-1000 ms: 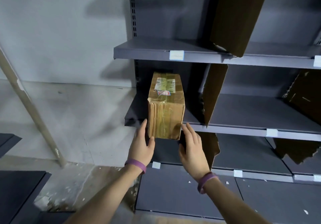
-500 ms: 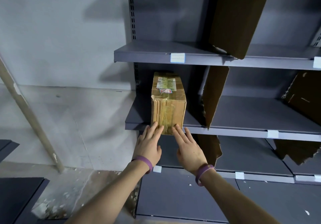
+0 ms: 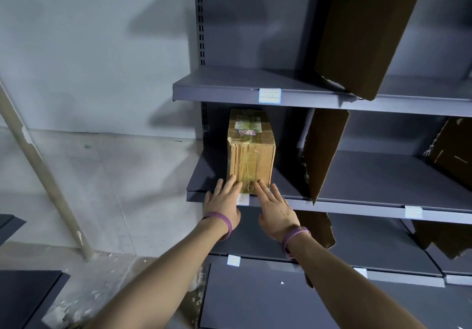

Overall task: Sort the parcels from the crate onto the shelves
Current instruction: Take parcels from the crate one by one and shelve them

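Observation:
A taped brown cardboard parcel (image 3: pixel 251 149) with a label on top stands on the middle grey shelf (image 3: pixel 204 183), in its left bay. My left hand (image 3: pixel 224 201) has straight fingers pressed against the parcel's near face at the lower left. My right hand (image 3: pixel 274 207) presses the same face at the lower right, fingers extended. Both wrists wear purple bands. No crate is in view.
Brown cardboard dividers (image 3: pixel 324 155) split the shelves into bays; a larger one (image 3: pixel 365 29) leans on the upper shelf (image 3: pixel 229 93). More grey shelves (image 3: pixel 357 249) lie below. A slanted beige post (image 3: pixel 43 172) crosses the concrete floor at left.
The parcel went from being held at its sides at the shelf edge to standing deeper on the shelf. Both hands shifted to its front face and pushed it inward.

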`<control>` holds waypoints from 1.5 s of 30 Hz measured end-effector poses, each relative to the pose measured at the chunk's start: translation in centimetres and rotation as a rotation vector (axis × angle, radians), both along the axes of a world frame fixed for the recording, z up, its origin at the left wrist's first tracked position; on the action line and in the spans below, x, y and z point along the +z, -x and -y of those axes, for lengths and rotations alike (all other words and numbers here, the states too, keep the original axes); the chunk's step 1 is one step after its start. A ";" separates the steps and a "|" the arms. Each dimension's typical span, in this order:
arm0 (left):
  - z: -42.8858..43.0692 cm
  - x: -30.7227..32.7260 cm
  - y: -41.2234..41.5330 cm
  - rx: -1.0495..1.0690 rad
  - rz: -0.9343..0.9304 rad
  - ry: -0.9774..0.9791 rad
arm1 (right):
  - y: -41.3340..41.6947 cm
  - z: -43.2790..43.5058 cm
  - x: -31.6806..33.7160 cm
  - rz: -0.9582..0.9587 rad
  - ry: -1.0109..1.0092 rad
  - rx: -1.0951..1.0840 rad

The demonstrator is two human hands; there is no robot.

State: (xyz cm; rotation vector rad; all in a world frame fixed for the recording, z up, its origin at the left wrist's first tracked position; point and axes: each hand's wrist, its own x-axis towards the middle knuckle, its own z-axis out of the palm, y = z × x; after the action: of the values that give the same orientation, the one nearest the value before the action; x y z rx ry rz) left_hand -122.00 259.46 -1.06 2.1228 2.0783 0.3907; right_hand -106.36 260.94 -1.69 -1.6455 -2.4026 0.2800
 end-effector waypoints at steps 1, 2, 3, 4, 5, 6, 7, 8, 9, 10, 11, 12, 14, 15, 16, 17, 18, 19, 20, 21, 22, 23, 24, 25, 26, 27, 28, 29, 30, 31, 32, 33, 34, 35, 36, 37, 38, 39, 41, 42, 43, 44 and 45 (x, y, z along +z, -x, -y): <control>-0.2 0.0 0.0 -0.001 0.001 0.006 | 0.1 -0.2 0.1 -0.004 0.008 -0.002; -0.3 0.1 0.0 -0.002 0.003 0.011 | 0.1 -0.3 0.1 -0.007 0.017 -0.004; -0.5 0.1 -0.1 -0.003 0.005 0.013 | 0.2 -0.5 0.1 -0.006 0.023 -0.005; -0.7 0.1 -0.1 -0.004 0.007 0.014 | 0.2 -0.7 0.1 0.000 0.025 -0.005; -0.8 0.2 -0.2 -0.003 0.009 0.015 | 0.2 -0.8 0.2 0.006 0.026 -0.005; -1.0 0.2 -0.2 -0.002 0.011 0.015 | 0.3 -0.8 0.3 0.011 0.029 -0.005; -1.1 0.1 -0.2 -0.003 0.013 0.013 | 0.3 -0.9 0.4 0.011 0.033 -0.007; -1.2 0.1 -0.2 -0.006 0.018 0.012 | 0.2 -0.9 0.4 0.006 0.039 -0.010; -1.3 0.1 -0.2 -0.011 0.025 0.012 | 0.1 -1.0 0.5 -0.001 0.045 -0.012; -1.2 0.0 -0.3 -0.016 0.034 0.012 | 0.0 -1.0 0.5 -0.014 0.049 -0.012; -1.0 -0.1 -0.4 -0.024 0.047 0.011 | -0.1 -0.9 0.4 -0.031 0.048 -0.010; -0.6 -0.3 -0.6 -0.034 0.063 0.014 | -0.1 -0.6 0.3 -0.050 0.046 -0.004; 1.0 -1.4 -1.4 -0.062 0.098 0.016 | -0.5 0.8 -0.2 -0.101 0.056 0.010; 2.0 -2.1 -1.9 -0.075 0.118 0.015 | -0.8 1.7 -0.6 -0.129 0.056 0.015; 3.0 -2.8 -2.4 -0.084 0.137 0.025 | -1.4 2.9 -1.2 -0.147 0.052 0.021; 3.9 -3.4 -2.9 -0.088 0.153 0.043 | -2.3 4.0 -1.8 -0.149 0.043 0.026; 4.7 -4.0 -3.5 -0.095 0.163 0.060 | -3.3 5.1 -2.4 -0.139 0.035 0.026; 5.4 -4.4 -4.2 -0.106 0.171 0.074 | -4.5 6.1 -3.2 -0.128 0.036 0.018; 6.0 -4.8 -5.0 -0.121 0.184 0.081 | -5.8 7.0 -3.7 -0.126 0.045 -0.004; 6.5 -5.0 -6.1 -0.138 0.208 0.082 | -7.2 7.9 -4.1 -0.140 0.056 -0.038; 6.9 -5.3 -7.4 -0.155 0.237 0.084 | -8.7 8.8 -4.4 -0.162 0.065 -0.077; 7.3 -5.5 -8.9 -0.173 0.264 0.088 | -10.3 9.7 -4.6 -0.186 0.065 -0.118; 7.7 -5.8 -10.7 -0.197 0.282 0.093 | -12.0 10.6 -4.7 -0.207 0.057 -0.162; 8.1 -6.1 -12.6 -0.228 0.293 0.098 | -13.9 11.5 -4.9 -0.228 0.046 -0.213; 8.6 -6.5 -14.7 -0.264 0.302 0.103 | -15.8 12.6 -5.0 -0.251 0.040 -0.272; 9.0 -6.8 -16.9 -0.302 0.317 0.110 | -17.8 13.7 -5.0 -0.273 0.036 -0.340; 9.5 -7.1 -19.2 -0.342 0.335 0.123 | -20.0 14.8 -5.0 -0.289 0.030 -0.409; 10.0 -7.4 -21.6 -0.380 0.355 0.137 | -22.4 16.0 -5.0 -0.299 0.022 -0.472; 10.6 -7.5 -24.1 -0.412 0.376 0.154 | -24.8 17.2 -5.0 -0.309 0.015 -0.529; 11.3 -7.5 -26.6 -0.440 0.398 0.170 | -27.3 18.5 -5.1 -0.325 0.008 -0.586; 11.9 -7.4 -29.1 -0.466 0.418 0.181 | -29.8 19.8 -5.2 -0.339 0.003 -0.641; 12.6 -7.2 -31.7 -0.495 0.432 0.189 | -32.4 21.2 -5.3 -0.348 0.002 -0.694; 13.5 -7.0 -34.2 -0.530 0.436 0.197 | -35.0 22.6 -5.5 -0.357 -0.005 -0.741; 14.3 -6.7 -36.8 -0.569 0.437 0.207 | -37.4 24.1 -5.7 -0.368 -0.019 -0.782; 15.1 -6.4 -39.3 -0.608 0.440 0.216 | -39.8 25.4 -5.7 -0.375 -0.038 -0.819; 16.0 -6.0 -41.8 -0.647 0.453 0.222 | -41.9 26.9 -5.8 -0.381 -0.055 -0.858; 16.8 -5.7 -44.2 -0.684 0.477 0.226 | -44.0 28.3 -5.7 -0.391 -0.071 -0.896; 17.6 -5.5 -46.5 -0.718 0.509 0.226 | -45.9 29.6 -5.6 -0.405 -0.092 -0.932; 19.3 -5.0 -50.8 -0.777 0.562 0.233 | -49.4 32.2 -5.3 -0.435 -0.136 -1.004; 20.2 -4.8 -52.7 -0.803 0.580 0.248 | -51.0 33.4 -5.1 -0.448 -0.157 -1.041; 20.9 -4.7 -54.5 -0.828 0.594 0.273 | -52.6 34.7 -5.0 -0.458 -0.177 -1.078; 21.6 -4.6 -56.3 -0.859 0.606 0.296 | -54.0 35.9 -4.8 -0.466 -0.197 -1.116; 22.1 -4.5 -58.1 -0.894 0.615 0.317 | -55.4 37.0 -4.7 -0.471 -0.218 -1.157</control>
State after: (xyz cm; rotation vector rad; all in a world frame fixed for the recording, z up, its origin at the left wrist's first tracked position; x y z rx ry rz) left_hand -63.92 237.37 -5.58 2.1038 0.7091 0.4530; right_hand -50.94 223.94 -6.44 -2.2010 -0.8739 0.1492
